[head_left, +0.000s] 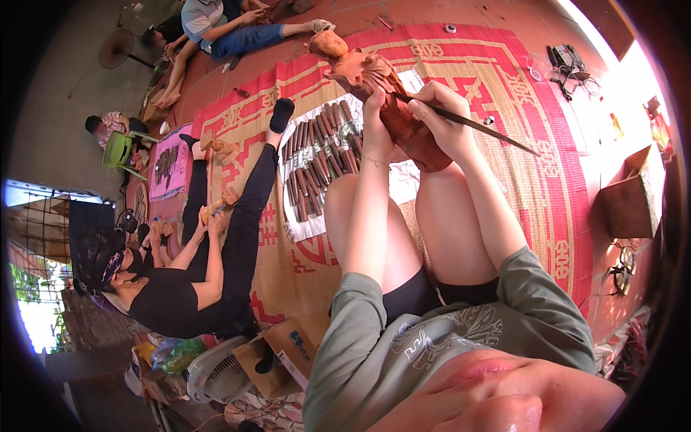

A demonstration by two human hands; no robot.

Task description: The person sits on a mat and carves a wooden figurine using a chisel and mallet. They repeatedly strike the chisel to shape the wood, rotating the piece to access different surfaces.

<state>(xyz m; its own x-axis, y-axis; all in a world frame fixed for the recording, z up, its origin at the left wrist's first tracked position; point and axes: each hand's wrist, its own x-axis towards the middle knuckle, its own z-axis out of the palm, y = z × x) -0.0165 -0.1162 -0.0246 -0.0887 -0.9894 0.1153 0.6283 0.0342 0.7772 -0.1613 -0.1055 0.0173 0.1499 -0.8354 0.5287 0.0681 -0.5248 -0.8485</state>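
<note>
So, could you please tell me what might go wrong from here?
The tip of the long dark tool is close to the left hand, so a slip might scrape it. The statue is held above the mat, near the wooden-handled tools; if the grip loosened, it could drop and chip.

Red tiled floor at twelve o'clock; grey wall at ten; barred opening (sunlit greenery beyond) at nine; glare at two.

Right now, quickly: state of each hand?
Left hand: closed against the reddish-brown carved figure, holding it.
Right hand: closed, holding a long, thin dark tool.
</note>
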